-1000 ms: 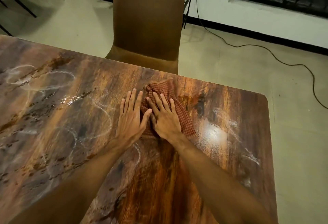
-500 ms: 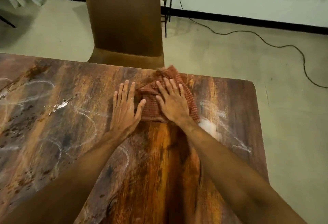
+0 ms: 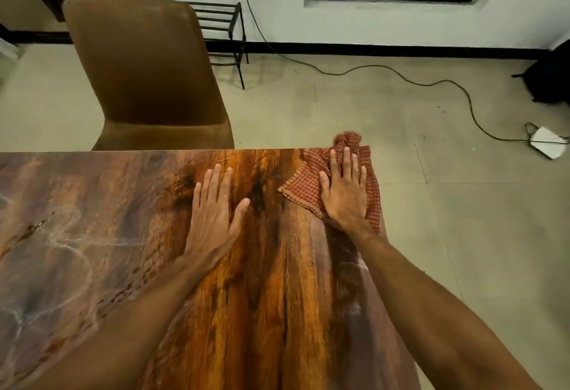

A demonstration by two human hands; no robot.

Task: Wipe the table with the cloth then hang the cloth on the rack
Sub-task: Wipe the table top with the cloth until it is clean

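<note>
the red-and-cream checked cloth [image 3: 303, 187] lies crumpled at the far right corner of the glossy wood-grain bench [image 3: 92, 235], pinned flat under the right hand [image 3: 345, 192]. that hand covers the middle of the cloth, and the cloth in turn hides the bench's corner, so the exact edge there cannot be made out. the cloth's long axis runs near-to-far along the bench's right edge. its far end is bunched into a raised fold that pokes just past the far edge, and 1 flat corner points left. the right hand is open, fingers straight and spread, pressing down on the fabric.

the left hand [image 3: 214, 213] is also open, palm flat on bare wood, near the cloth but apart from it, fingers pointing to the far edge. both forearms reach in from the bottom of the view. the bench is cut off at the left and bottom, and pale swirled smears show on its left part.

beyond the far edge stands a brown padded chair [image 3: 148, 74], its seat partly tucked behind the bench. behind it, against the wall, is a black metal rack [image 3: 222, 25], its left part hidden by the chair back. a dark cable [image 3: 401, 74] trails across the pale floor [image 3: 339, 105] to a white flat object [image 3: 547, 147].
</note>
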